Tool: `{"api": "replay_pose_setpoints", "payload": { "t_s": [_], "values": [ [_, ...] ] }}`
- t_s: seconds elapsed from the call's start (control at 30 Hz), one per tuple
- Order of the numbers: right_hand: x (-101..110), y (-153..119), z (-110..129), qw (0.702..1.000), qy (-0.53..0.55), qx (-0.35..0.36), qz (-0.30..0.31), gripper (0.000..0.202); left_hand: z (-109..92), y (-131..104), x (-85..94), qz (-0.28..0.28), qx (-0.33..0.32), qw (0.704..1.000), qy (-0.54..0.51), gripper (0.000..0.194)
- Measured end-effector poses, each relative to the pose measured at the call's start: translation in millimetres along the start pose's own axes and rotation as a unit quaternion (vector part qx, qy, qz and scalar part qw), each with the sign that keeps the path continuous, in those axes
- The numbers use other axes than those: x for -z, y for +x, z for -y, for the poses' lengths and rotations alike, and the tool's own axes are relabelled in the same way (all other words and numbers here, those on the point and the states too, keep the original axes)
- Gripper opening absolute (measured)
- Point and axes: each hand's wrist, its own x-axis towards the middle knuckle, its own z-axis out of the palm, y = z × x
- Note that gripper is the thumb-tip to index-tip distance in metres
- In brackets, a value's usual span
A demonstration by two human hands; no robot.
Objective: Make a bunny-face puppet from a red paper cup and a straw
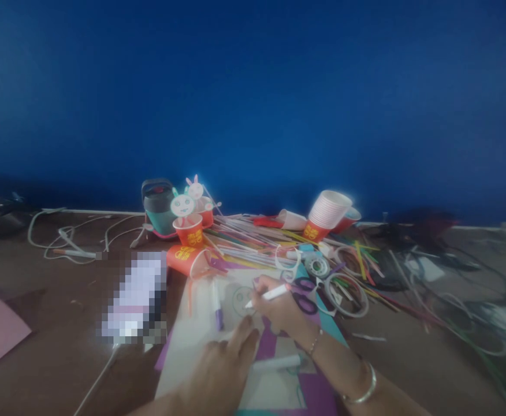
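My right hand [271, 303] is closed around a white marker [272, 293], its tip on a round face drawing [240, 300] on white paper [183, 346]. Below the drawing, my left hand [227, 361] rests on the paper with its fingers extended, holding nothing that shows. A purple-capped marker [217, 306] lies on the paper to the left of the drawing. Another white marker [276, 363] lies between my two forearms. Purple-handled scissors [305, 296] are just beyond my right hand.
Red paper cups [189, 231], two with rabbit faces, stand behind the paper. A cup stack [328, 214], many thin sticks [253, 237] and tape rolls [346, 294] lie farther back and right. A blurred phone [136, 294] with a cable is on the left.
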Motion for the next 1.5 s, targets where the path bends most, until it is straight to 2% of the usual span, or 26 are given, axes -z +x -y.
{"api": "replay_pose_setpoints", "payload": {
  "t_s": [0.27,0.47,0.93,1.13,1.23,1.5],
  "values": [
    [0,-1,3,1.000,0.007,-0.003,-0.014,0.021,0,-1,-0.8,-0.014,-0.023,1.000,0.011,0.058],
    [1,0,2,1.000,0.006,0.002,-0.004,0.020,0,-1,-2.4,0.003,-0.005,1.000,0.007,0.060],
    [-1,0,6,1.000,0.010,-0.006,-0.013,0.018,0,-1,1.2,0.001,-0.006,1.000,-0.001,0.056],
    [1,4,3,0.994,0.082,-0.042,-0.055,0.023,-1,-1,0.5,0.013,0.009,1.000,-0.002,0.059],
    [3,5,3,0.990,0.114,-0.057,-0.054,0.023,-2,-1,1.5,0.035,0.019,0.999,-0.006,0.059],
    [6,2,13,0.989,0.114,-0.048,-0.084,0.020,0,-2,-0.2,0.035,0.007,0.999,-0.030,0.063]
  ]
}}
